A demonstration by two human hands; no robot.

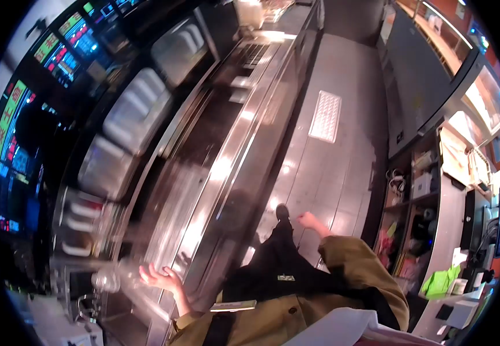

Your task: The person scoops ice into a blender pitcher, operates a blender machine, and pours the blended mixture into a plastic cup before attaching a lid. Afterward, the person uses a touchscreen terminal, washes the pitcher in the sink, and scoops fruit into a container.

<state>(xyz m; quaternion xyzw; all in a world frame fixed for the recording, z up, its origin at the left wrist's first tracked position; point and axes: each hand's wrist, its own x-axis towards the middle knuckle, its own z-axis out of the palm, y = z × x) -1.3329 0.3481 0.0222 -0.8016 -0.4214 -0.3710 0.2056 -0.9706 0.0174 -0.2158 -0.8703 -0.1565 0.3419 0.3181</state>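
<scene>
My left hand [162, 279] reaches over the edge of the stainless steel counter [218, 173], palm partly up and fingers spread, with nothing in it. Close by its fingertips is a round, clear container [107, 281], blurred by motion. My right hand [307, 219] hangs low over the floor beside my dark shoe [282, 212]. Its fingers look curled in and I see nothing in them. A flat, pale item [234, 306] lies against the front of my olive jacket [284, 317].
Clear bins [137, 106] line the back of the counter. A tiled walkway [319, 173] with a white grate [325, 117] runs ahead. On the right are cabinets [417, 75], open shelves [414, 202] and a desk with a green bag [441, 281]. Lit menu screens [8, 132] stand at the left.
</scene>
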